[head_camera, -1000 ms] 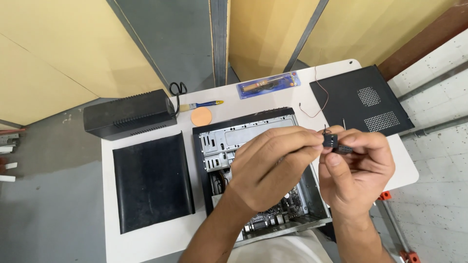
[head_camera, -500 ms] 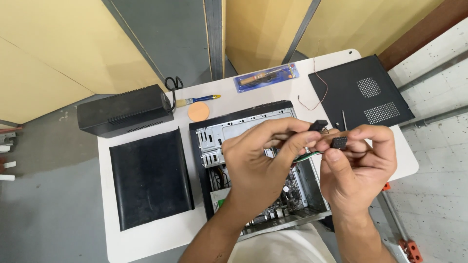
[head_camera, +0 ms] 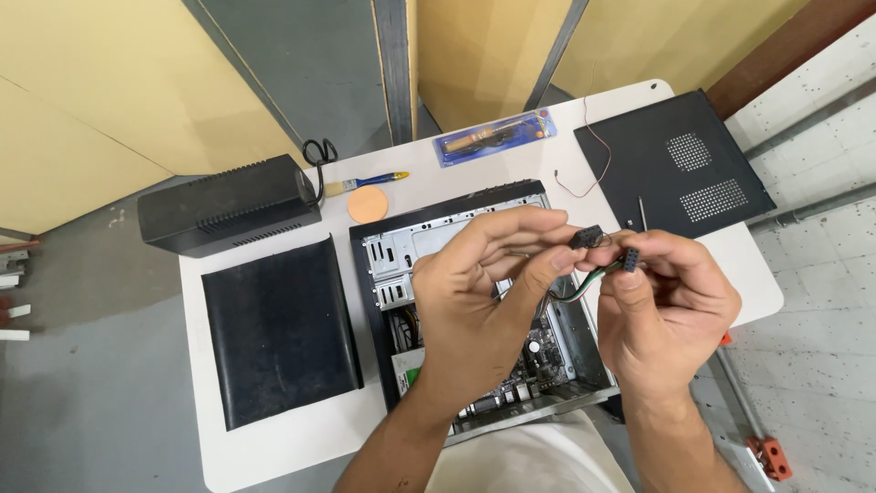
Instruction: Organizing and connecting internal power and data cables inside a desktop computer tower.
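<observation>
I see my left hand raised over the open computer case, its fingers pinched on a small black plug. My right hand sits just beside it, fingers clenched on a second black plug, the two plugs near each other but apart as far as I can tell. A bundle of thin coloured wires runs from the plugs down between my hands toward the case. My hands and forearms stand in the way of most of the case's inside; only the metal drive bay at the back, a strip of circuit board and the near edge show. The case lies on its side in the middle of the white bench. To its left lies a black side cover, flat with a curved lip, and beyond that a long black box with vent slots. Behind the case I see a round orange disc, a small brush with a blue and yellow handle, and black scissors at the box's end. A tool in a clear blister pack lies at the far edge. At the right rests a black vented panel, with a loose thin red wire and a slim screwdriver beside it.
</observation>
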